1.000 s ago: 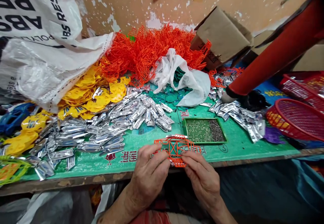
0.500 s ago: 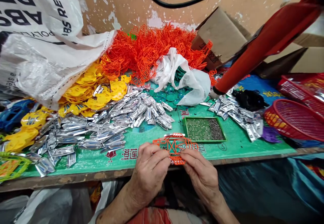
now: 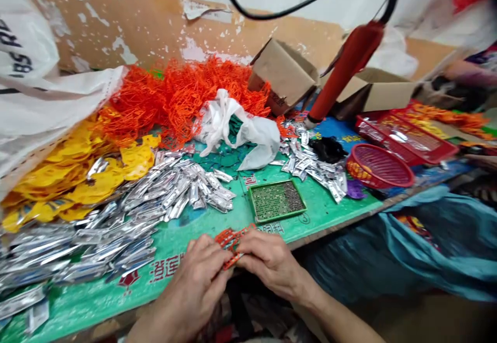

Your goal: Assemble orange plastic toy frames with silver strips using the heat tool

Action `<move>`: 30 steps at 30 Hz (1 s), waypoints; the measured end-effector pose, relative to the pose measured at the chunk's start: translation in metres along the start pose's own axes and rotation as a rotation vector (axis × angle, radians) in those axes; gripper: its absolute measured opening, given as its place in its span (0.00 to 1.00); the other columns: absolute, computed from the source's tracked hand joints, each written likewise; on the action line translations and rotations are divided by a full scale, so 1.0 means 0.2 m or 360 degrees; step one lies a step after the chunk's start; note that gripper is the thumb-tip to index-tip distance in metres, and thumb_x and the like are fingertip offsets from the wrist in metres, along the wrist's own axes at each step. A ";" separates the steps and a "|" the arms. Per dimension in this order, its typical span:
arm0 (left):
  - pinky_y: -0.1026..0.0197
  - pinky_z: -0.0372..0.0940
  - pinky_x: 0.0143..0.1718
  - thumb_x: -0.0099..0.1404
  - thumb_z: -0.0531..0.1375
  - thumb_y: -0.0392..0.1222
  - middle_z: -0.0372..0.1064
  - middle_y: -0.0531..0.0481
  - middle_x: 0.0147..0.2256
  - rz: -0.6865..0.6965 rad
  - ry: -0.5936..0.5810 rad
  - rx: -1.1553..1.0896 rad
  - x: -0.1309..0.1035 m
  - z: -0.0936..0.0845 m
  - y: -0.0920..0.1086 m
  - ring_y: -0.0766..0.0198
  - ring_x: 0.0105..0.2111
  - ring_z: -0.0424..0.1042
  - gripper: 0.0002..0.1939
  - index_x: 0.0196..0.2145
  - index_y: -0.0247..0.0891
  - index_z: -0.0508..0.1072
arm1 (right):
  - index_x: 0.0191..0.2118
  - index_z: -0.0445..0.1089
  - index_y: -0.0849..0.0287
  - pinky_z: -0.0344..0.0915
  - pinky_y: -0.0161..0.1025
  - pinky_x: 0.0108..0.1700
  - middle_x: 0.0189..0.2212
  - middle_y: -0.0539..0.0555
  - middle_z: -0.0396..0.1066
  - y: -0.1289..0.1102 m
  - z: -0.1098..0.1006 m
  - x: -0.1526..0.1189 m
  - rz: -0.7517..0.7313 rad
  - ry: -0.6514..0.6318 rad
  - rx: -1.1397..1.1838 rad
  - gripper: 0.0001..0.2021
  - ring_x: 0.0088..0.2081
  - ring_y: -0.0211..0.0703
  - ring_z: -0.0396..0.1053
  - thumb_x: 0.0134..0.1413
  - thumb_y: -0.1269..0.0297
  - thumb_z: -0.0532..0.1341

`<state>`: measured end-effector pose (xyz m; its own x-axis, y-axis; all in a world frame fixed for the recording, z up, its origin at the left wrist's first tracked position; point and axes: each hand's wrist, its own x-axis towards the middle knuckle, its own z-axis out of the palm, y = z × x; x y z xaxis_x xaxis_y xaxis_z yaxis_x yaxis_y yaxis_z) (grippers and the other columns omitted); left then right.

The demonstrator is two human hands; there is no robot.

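Note:
An orange openwork plastic frame (image 3: pixel 230 238) is held at the table's front edge, tilted and partly covered by fingers. My left hand (image 3: pixel 196 273) grips its left side, fingers closed. On the other side, my right hand (image 3: pixel 269 260) pinches the frame, with fingers curled over its top. Just beyond the hands lies a green tray (image 3: pixel 272 208) of small metal pins, heaped at its right end. Silver parts (image 3: pixel 186 182) are piled to the left. Many similar orange frames (image 3: pixel 186 92) form a tangled heap at the back.
Yellow parts (image 3: pixel 58 177) spill from a white sack (image 3: pixel 46 110) at left. A white plastic bag (image 3: pixel 258 144) sits mid-table. A red post (image 3: pixel 345 71) rises beside cardboard boxes (image 3: pixel 285 76). Red baskets (image 3: pixel 382 169) stand right. At far right, part of another person (image 3: pixel 471 74) shows.
The view has swung right, bringing more baskets into sight. Both hands have drawn closer together, and the orange frame is now turned at an angle instead of facing me flat.

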<state>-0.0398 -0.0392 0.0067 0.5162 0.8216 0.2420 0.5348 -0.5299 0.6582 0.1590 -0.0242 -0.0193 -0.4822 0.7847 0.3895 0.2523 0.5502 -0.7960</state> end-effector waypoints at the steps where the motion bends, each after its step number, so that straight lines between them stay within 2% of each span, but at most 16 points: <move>1: 0.61 0.63 0.31 0.68 0.55 0.33 0.73 0.53 0.28 0.0007 -0.0057 -0.0097 0.02 -0.01 -0.01 0.60 0.30 0.68 0.09 0.35 0.43 0.74 | 0.39 0.75 0.60 0.69 0.36 0.42 0.33 0.53 0.76 0.00 0.00 0.01 0.0052 -0.0022 0.0043 0.07 0.36 0.38 0.72 0.63 0.66 0.59; 4: 0.62 0.66 0.34 0.69 0.54 0.37 0.75 0.52 0.30 -0.0102 -0.0190 -0.0404 0.06 -0.03 -0.04 0.61 0.32 0.72 0.11 0.34 0.42 0.76 | 0.38 0.76 0.60 0.66 0.35 0.39 0.30 0.51 0.74 0.01 0.01 0.05 0.0250 0.0033 0.0213 0.06 0.33 0.36 0.69 0.60 0.66 0.62; 8: 0.63 0.65 0.32 0.68 0.55 0.46 0.74 0.50 0.30 -0.0569 -0.0361 -0.0694 0.08 -0.04 -0.05 0.60 0.31 0.71 0.14 0.33 0.38 0.77 | 0.34 0.75 0.60 0.59 0.32 0.28 0.22 0.45 0.66 0.04 0.01 0.09 0.0589 0.0099 0.0559 0.05 0.25 0.33 0.60 0.51 0.66 0.67; 10: 0.64 0.63 0.30 0.66 0.56 0.49 0.72 0.51 0.28 -0.0806 -0.0453 -0.0806 0.10 -0.05 -0.04 0.61 0.29 0.68 0.15 0.35 0.37 0.78 | 0.33 0.74 0.60 0.56 0.31 0.26 0.22 0.44 0.64 0.05 0.01 0.11 0.0735 0.0086 0.0709 0.07 0.24 0.32 0.58 0.48 0.65 0.69; 12: 0.64 0.60 0.29 0.64 0.57 0.49 0.70 0.52 0.28 -0.0930 -0.0514 -0.0894 0.11 -0.06 -0.03 0.62 0.29 0.66 0.16 0.38 0.36 0.78 | 0.31 0.72 0.60 0.55 0.31 0.25 0.22 0.44 0.64 0.06 0.02 0.12 0.0831 0.0085 0.0801 0.09 0.24 0.32 0.57 0.46 0.62 0.69; 16: 0.65 0.56 0.28 0.63 0.57 0.47 0.64 0.54 0.27 -0.1024 -0.0548 -0.1002 0.14 -0.04 -0.02 0.65 0.28 0.59 0.14 0.35 0.35 0.77 | 0.30 0.70 0.60 0.57 0.32 0.26 0.23 0.46 0.65 0.08 0.04 0.12 0.0818 0.0083 0.0816 0.13 0.25 0.33 0.59 0.47 0.56 0.69; 19: 0.65 0.53 0.26 0.60 0.60 0.48 0.63 0.55 0.26 -0.1122 -0.0489 -0.1252 0.14 -0.03 -0.03 0.67 0.26 0.58 0.13 0.35 0.35 0.75 | 0.36 0.73 0.59 0.62 0.33 0.28 0.29 0.49 0.70 0.06 0.00 0.11 0.0621 0.0046 0.0530 0.10 0.27 0.34 0.64 0.52 0.57 0.67; 20: 0.66 0.53 0.25 0.59 0.61 0.48 0.64 0.55 0.26 -0.1170 -0.0463 -0.1346 0.14 -0.03 -0.03 0.68 0.25 0.58 0.14 0.36 0.35 0.75 | 0.41 0.73 0.58 0.64 0.34 0.29 0.35 0.52 0.71 0.05 -0.05 0.10 0.0533 0.0104 0.0377 0.11 0.29 0.35 0.66 0.53 0.59 0.66; 22: 0.67 0.48 0.21 0.58 0.63 0.50 0.62 0.56 0.24 -0.1287 -0.0421 -0.1473 0.12 -0.02 -0.04 0.71 0.21 0.54 0.15 0.38 0.35 0.75 | 0.51 0.70 0.53 0.68 0.36 0.31 0.50 0.57 0.67 0.04 -0.22 0.11 0.0390 0.0442 0.0065 0.19 0.34 0.37 0.69 0.53 0.61 0.67; 24: 0.68 0.42 0.18 0.57 0.64 0.50 0.58 0.59 0.21 -0.1384 -0.0360 -0.1537 0.11 -0.01 -0.05 0.73 0.17 0.48 0.15 0.37 0.36 0.74 | 0.53 0.69 0.52 0.69 0.39 0.36 0.47 0.56 0.67 0.05 -0.46 0.14 0.0289 0.1185 -0.0235 0.20 0.37 0.40 0.71 0.53 0.61 0.66; 25: 0.68 0.39 0.17 0.57 0.65 0.49 0.57 0.60 0.20 -0.1403 -0.0328 -0.1563 0.10 0.00 -0.06 0.74 0.16 0.46 0.15 0.36 0.36 0.74 | 0.52 0.69 0.55 0.68 0.41 0.38 0.43 0.56 0.68 0.06 -0.60 0.16 0.0179 0.1583 -0.0349 0.21 0.37 0.40 0.71 0.51 0.61 0.68; 26: 0.68 0.38 0.16 0.57 0.65 0.49 0.57 0.60 0.20 -0.1400 -0.0292 -0.1591 0.09 0.00 -0.06 0.75 0.16 0.45 0.14 0.36 0.36 0.74 | 0.50 0.70 0.58 0.66 0.41 0.41 0.42 0.56 0.69 0.09 -0.73 0.21 0.0040 0.1886 -0.0455 0.24 0.38 0.41 0.70 0.46 0.61 0.71; 27: 0.69 0.39 0.16 0.57 0.65 0.48 0.58 0.60 0.20 -0.1383 -0.0252 -0.1618 0.09 0.01 -0.06 0.76 0.16 0.46 0.14 0.35 0.35 0.74 | 0.49 0.70 0.58 0.65 0.41 0.44 0.47 0.57 0.67 0.12 -0.86 0.26 -0.0052 0.2001 -0.0460 0.27 0.43 0.42 0.69 0.41 0.60 0.73; 28: 0.69 0.39 0.15 0.57 0.66 0.47 0.59 0.59 0.20 -0.1367 -0.0212 -0.1640 0.09 0.02 -0.06 0.76 0.15 0.46 0.13 0.35 0.35 0.74 | 0.50 0.69 0.55 0.63 0.40 0.47 0.51 0.56 0.65 0.14 -0.96 0.32 -0.0110 0.1957 -0.0283 0.29 0.50 0.43 0.67 0.39 0.59 0.73; 29: 0.70 0.40 0.15 0.57 0.66 0.47 0.59 0.59 0.20 -0.1355 -0.0173 -0.1664 0.09 0.03 -0.06 0.77 0.15 0.47 0.13 0.34 0.35 0.74 | 0.50 0.67 0.51 0.62 0.37 0.48 0.52 0.53 0.64 0.17 -1.04 0.38 -0.0134 0.1780 0.0064 0.31 0.53 0.41 0.65 0.37 0.57 0.73; 30: 0.70 0.40 0.14 0.56 0.66 0.46 0.59 0.59 0.19 -0.1351 -0.0138 -0.1698 0.10 0.03 -0.05 0.77 0.14 0.47 0.12 0.34 0.35 0.75 | 0.50 0.65 0.49 0.62 0.37 0.45 0.51 0.52 0.65 0.19 -1.10 0.45 -0.0067 0.1585 0.0229 0.33 0.50 0.40 0.67 0.34 0.51 0.72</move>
<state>-0.0310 -0.0192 0.0008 0.3517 0.7732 -0.5277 -0.0458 0.5772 0.8153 0.3084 0.1302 0.0879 0.4489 0.6831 0.5761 0.1161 0.5947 -0.7955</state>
